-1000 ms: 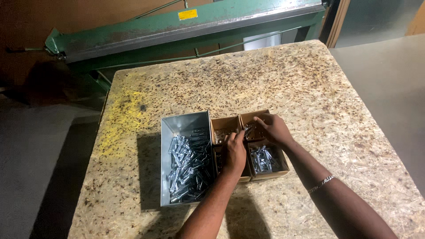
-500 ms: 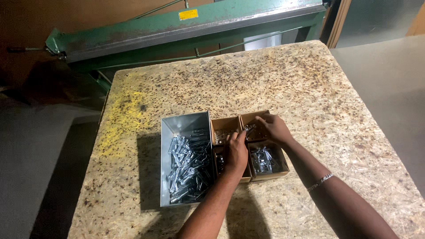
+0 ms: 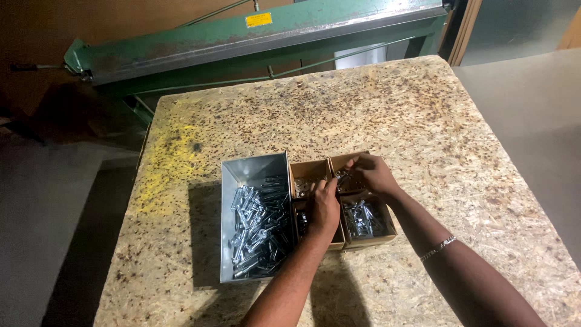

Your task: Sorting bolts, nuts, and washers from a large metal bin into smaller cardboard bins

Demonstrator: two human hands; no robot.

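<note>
The metal bin [image 3: 254,227] at left is full of bolts; beside it the left hand [image 3: 325,206] curls over the middle cardboard box [image 3: 308,181], what it grips I cannot tell; the right hand [image 3: 374,172] pinches small hardware [image 3: 342,177] above the right box [image 3: 368,221]; a loose pinch may drop pieces into the wrong compartment.
</note>
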